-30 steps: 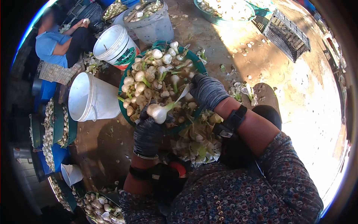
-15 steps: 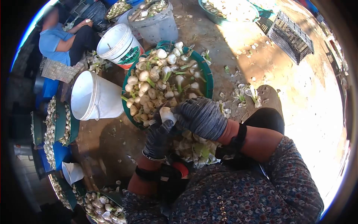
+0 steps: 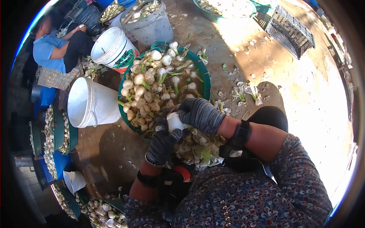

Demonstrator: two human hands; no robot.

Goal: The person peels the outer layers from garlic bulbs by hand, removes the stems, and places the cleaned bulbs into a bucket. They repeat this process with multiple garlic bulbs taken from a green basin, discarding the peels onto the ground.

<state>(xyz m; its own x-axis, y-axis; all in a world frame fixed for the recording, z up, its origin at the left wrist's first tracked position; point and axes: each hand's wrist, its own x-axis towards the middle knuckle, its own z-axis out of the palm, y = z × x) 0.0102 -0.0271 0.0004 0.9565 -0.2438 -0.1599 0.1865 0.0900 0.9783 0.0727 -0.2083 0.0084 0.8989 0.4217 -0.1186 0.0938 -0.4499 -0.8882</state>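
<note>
A white bulb (image 3: pixel 174 122) with a short green stem is held between my two gloved hands, near the lower edge of a green tub (image 3: pixel 207 81). My left hand (image 3: pixel 164 141) wraps round its lower left side. From the upper right, my right hand (image 3: pixel 200 115) grips it with bent fingers. Many pale bulbs (image 3: pixel 149 87) with green stems lie in brownish water in the tub. Beneath my hands sits a pile of peeled outer leaves (image 3: pixel 200 149).
White buckets (image 3: pixel 93 102) stand left of the tub, and a grey bucket (image 3: pixel 146 28) holds bulbs behind it. A person (image 3: pixel 57 49) sits at the upper left. A black crate (image 3: pixel 291 32) lies at the upper right. Leaf scraps (image 3: pixel 246 92) litter the floor.
The bulb shows more fully between my hands, its green stem now visible to the right. My right hand has moved slightly left, and the whole view has shifted a little.
</note>
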